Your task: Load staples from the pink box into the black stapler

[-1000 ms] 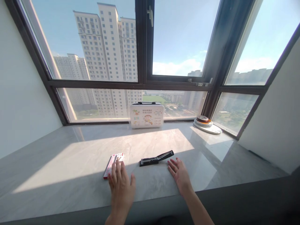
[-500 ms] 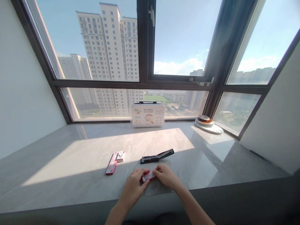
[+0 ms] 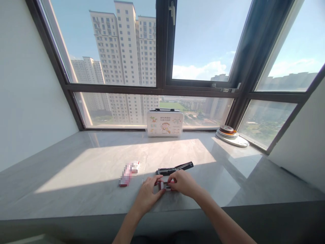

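Observation:
My left hand (image 3: 149, 191) grips the left end of a small red-and-white staple box (image 3: 161, 186), fingers behind and thumb in front. Greyish strips, apparently staples, show inside the box. My right hand (image 3: 183, 183) is closed in a pinch over the box's right part; its fingers hide what is between them. Just behind both hands lies a black stapler (image 3: 166, 171), its upper arm swung open to the right. To the left lie a long pink-and-white box (image 3: 125, 176), partly blurred out, and a small white box (image 3: 136, 166) touching it.
A white carry case (image 3: 165, 124) with cartoon prints stands against the window at the back. Stacked plates or lids (image 3: 230, 134) sit in the right corner. The pale stone sill (image 3: 83, 189) ends at a front edge near my forearms.
The box's closed printed top has given way to a view of its inside. My right fingers have shifted over it. The whole view has turned slightly left.

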Tool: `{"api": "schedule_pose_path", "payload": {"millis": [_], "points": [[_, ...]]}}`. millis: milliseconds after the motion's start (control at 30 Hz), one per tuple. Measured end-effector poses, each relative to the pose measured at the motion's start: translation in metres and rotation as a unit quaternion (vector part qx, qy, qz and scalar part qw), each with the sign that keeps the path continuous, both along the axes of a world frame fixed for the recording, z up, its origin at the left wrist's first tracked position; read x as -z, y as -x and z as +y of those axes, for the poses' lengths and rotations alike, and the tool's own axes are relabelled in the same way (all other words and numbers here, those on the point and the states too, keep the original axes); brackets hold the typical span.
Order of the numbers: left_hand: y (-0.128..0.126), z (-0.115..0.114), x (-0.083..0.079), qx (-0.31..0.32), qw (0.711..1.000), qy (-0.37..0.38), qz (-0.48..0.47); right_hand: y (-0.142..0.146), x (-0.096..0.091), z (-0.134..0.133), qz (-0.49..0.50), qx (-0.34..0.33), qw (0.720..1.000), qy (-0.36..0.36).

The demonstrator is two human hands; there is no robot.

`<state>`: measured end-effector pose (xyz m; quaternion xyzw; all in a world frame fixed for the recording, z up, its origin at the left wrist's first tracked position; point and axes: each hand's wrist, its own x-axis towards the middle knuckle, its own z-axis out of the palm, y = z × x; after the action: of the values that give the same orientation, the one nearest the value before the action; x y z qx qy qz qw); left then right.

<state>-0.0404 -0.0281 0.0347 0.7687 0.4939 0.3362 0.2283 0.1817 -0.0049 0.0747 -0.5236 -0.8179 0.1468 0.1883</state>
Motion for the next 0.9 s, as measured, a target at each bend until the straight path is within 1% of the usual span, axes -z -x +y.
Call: {"api": "schedule_pose_path", "payload": {"millis": [100,200,267,333,467,533,633,700,833,900], "points": [[0.002,0.001,0.000,0.005,1.000,0.001,-0.001,0.020,-0.005,0.009,-0.062,-0.017,0.998,-0.016],[0.002,0.002,0.002,0.001,1.000,0.009,-0.004,0.023,-0.007,0.012,-0.062,-0.037,0.997,-0.015],[0.002,0.003,0.004,-0.001,1.000,0.010,-0.010,0.013,-0.006,0.010,-0.045,-0.044,0.998,-0.011],[0.001,0.002,0.004,0.000,1.000,0.008,-0.018,-0.003,-0.004,0.006,-0.005,-0.039,0.999,-0.001],[0.002,0.001,0.005,0.003,1.000,-0.007,-0.027,-0.039,0.010,-0.004,0.081,-0.011,0.996,0.021],[0.003,0.002,0.005,-0.013,0.999,-0.015,-0.031,-0.050,0.019,-0.009,0.113,-0.002,0.993,0.038],[-0.002,0.005,0.005,-0.045,0.999,0.006,-0.026,-0.053,0.028,-0.015,0.129,-0.001,0.990,0.058],[-0.009,0.006,0.004,-0.050,0.998,0.023,-0.012,-0.049,0.030,-0.015,0.123,-0.006,0.991,0.056],[-0.022,0.007,0.006,-0.033,0.999,0.022,-0.007,-0.041,0.026,-0.012,0.102,-0.013,0.993,0.057],[-0.022,0.011,0.010,-0.046,0.999,0.017,-0.023,-0.039,0.022,-0.009,0.086,-0.005,0.995,0.057]]}}
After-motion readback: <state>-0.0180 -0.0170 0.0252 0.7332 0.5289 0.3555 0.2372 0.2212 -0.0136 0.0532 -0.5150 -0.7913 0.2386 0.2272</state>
